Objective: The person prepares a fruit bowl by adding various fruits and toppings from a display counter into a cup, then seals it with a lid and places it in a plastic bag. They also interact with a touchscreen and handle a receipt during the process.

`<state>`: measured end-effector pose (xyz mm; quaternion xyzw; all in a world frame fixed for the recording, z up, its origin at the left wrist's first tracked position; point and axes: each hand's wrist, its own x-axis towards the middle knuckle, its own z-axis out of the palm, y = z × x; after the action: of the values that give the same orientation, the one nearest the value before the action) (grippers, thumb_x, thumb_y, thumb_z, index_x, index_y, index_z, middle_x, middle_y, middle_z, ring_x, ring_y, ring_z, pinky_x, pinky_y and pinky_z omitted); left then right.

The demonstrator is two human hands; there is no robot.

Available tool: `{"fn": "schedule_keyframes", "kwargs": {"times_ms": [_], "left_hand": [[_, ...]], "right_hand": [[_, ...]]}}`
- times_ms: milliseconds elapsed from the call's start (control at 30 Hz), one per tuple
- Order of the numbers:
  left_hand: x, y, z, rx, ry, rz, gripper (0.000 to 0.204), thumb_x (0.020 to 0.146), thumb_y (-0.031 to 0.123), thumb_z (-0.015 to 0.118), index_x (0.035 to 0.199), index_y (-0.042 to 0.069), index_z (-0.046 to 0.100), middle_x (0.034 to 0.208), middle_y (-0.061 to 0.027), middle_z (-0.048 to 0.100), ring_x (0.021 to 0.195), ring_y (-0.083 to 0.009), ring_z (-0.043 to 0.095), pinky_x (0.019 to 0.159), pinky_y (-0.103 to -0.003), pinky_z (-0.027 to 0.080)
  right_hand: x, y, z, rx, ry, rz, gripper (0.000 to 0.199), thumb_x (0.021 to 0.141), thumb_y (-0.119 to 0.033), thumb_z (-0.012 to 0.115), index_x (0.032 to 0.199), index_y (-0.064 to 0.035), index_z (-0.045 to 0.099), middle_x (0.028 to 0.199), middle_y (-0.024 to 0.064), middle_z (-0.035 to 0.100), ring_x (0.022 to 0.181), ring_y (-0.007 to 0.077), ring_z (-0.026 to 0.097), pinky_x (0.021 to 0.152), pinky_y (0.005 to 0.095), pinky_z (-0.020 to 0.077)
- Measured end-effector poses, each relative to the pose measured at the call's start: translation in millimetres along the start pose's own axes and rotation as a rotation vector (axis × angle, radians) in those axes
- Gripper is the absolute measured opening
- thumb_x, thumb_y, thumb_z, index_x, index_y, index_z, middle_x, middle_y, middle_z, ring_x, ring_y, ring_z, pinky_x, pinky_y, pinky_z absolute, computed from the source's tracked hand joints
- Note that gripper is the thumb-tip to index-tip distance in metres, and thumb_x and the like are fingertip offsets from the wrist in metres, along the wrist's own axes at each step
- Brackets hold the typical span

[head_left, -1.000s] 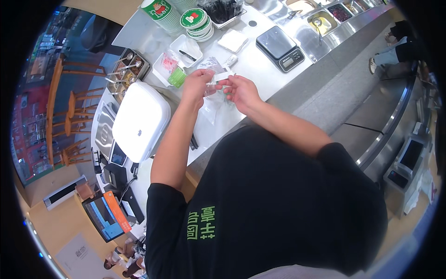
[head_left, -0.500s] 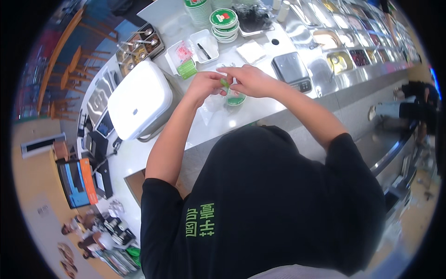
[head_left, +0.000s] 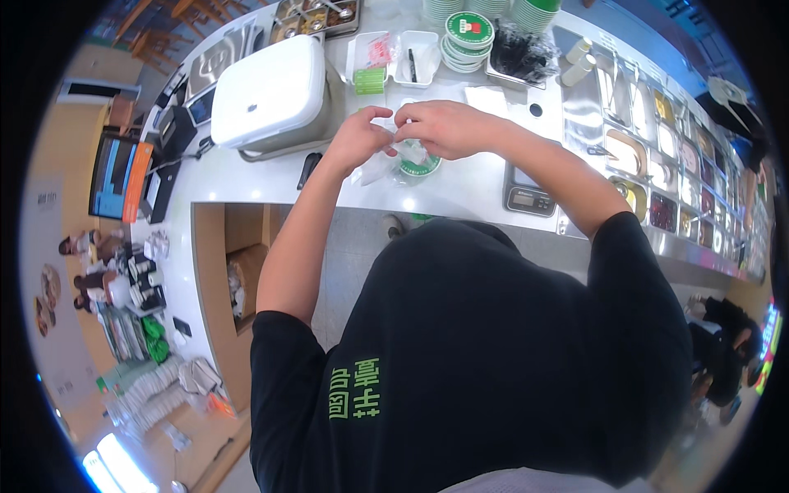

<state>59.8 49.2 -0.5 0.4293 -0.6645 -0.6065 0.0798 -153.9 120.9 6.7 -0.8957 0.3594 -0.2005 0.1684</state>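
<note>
Where the hands meet: both are raised over the white counter (head_left: 460, 193), close together, just above a round container with a green-and-white lid (head_left: 421, 167).
Left hand (head_left: 358, 140): fingers curled in, pinching the edge of a clear plastic bag (head_left: 380, 164); how firm the pinch is cannot be told.
Right hand (head_left: 442, 127): closed over the top of the same bag, knuckles up, fingertips hidden beneath, so the exact grip cannot be made out.
Clear plastic bag: crumpled, hanging between the two hands and spreading down onto the counter, partly over the lidded container.
Lidded container: standing on the counter under the right hand, half hidden by bag and fingers; whether it is inside the bag or only beside it is unclear.
How far along: judging by this, the container is already closed with its lid and the bagging looks underway, not finished; the bag is not yet smoothed, tied or lifted.
Left of the hands: a large white lidded machine (head_left: 271, 86), with a dark slim object (head_left: 308, 168) lying near it.
Behind: two small white trays (head_left: 394, 59), a stack of green-and-white lids (head_left: 468, 37), stacked cups at the top.
Right of the hands: a digital scale (head_left: 530, 193), then a row of metal topping bins (head_left: 649, 148).
</note>
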Motion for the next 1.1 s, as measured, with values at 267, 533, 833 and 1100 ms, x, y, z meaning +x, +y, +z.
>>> {"fn": "schedule_keyframes", "kwargs": {"times_ms": [267, 533, 833, 1100], "left_hand": [[10.5, -10.1, -1.3, -0.210, 0.024, -0.040, 0.052, 0.080, 0.001, 0.060, 0.130, -0.006, 0.049, 0.093, -0.0148, 0.068, 0.074, -0.0199, 0.068, 0.068, -0.027, 0.049], [9.1, -2.4, 0.6, 0.091, 0.085, 0.056, 0.050, 0.081, 0.006, 0.064, 0.128, -0.005, 0.050, 0.092, -0.0139, 0.071, 0.087, -0.0199, 0.069, 0.076, -0.031, 0.052], [-24.3, -5.1, 20.7, 0.246, 0.245, 0.265, 0.087, 0.078, 0.009, 0.068, 0.151, 0.003, 0.020, 0.101, -0.0165, 0.071, 0.100, -0.0323, 0.066, 0.090, -0.037, 0.049], [-29.5, -29.5, 56.9, 0.573, 0.467, 0.356, 0.072, 0.080, 0.010, 0.074, 0.142, 0.003, 0.038, 0.095, -0.0156, 0.068, 0.088, -0.0344, 0.065, 0.083, -0.041, 0.050]], "right_hand": [[-4.6, 6.9, 12.4, -0.175, -0.032, -0.122, 0.041, 0.076, -0.008, 0.069, 0.115, -0.0148, 0.059, 0.121, 0.0066, 0.055, 0.104, 0.0285, 0.059, 0.086, 0.0399, 0.0490], [11.4, 17.7, 13.5, -0.064, 0.065, -0.127, 0.014, 0.079, -0.011, 0.070, 0.091, -0.0073, 0.062, 0.109, 0.0071, 0.061, 0.098, 0.0265, 0.059, 0.084, 0.0382, 0.0476], [58.6, 39.5, -5.7, 0.389, -0.289, 0.226, 0.014, 0.084, -0.017, 0.069, 0.088, -0.0048, 0.063, 0.091, 0.0088, 0.065, 0.087, 0.0259, 0.062, 0.080, 0.0383, 0.0478], [65.6, 64.8, 19.3, 0.857, -0.497, 0.431, 0.012, 0.089, -0.010, 0.066, 0.088, 0.0002, 0.060, 0.081, 0.0027, 0.061, 0.072, 0.0118, 0.058, 0.068, 0.0263, 0.0492]]}}
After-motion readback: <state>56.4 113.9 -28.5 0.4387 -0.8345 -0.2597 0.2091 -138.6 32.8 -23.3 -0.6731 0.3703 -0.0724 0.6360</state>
